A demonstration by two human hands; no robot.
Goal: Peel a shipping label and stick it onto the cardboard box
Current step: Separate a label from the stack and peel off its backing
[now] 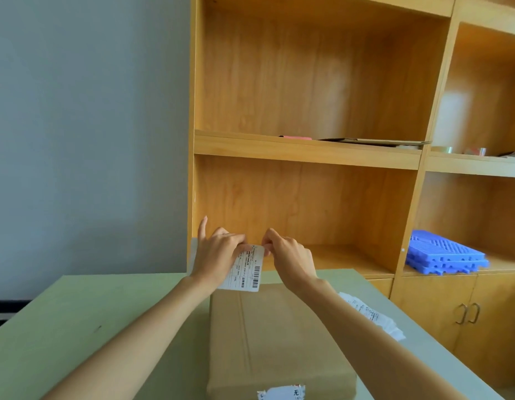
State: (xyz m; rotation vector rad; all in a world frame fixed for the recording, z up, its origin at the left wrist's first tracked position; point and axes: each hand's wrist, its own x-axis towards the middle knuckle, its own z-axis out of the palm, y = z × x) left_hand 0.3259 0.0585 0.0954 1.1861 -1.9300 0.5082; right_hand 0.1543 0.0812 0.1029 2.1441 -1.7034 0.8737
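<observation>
A white shipping label (246,269) with barcodes hangs upright in the air above the far end of a flat brown cardboard box (276,339) lying on the pale green table (106,327). My left hand (218,252) pinches the label's upper left part. My right hand (288,255) pinches its top right corner with fingertips. A torn remnant of an old white label (282,393) sticks on the box's near edge.
A pile of other white labels (371,316) lies on the table right of the box. A wooden shelf unit (308,145) stands behind the table, holding flat cardboard (377,141), tape rolls (458,150) and blue plastic trays (444,255).
</observation>
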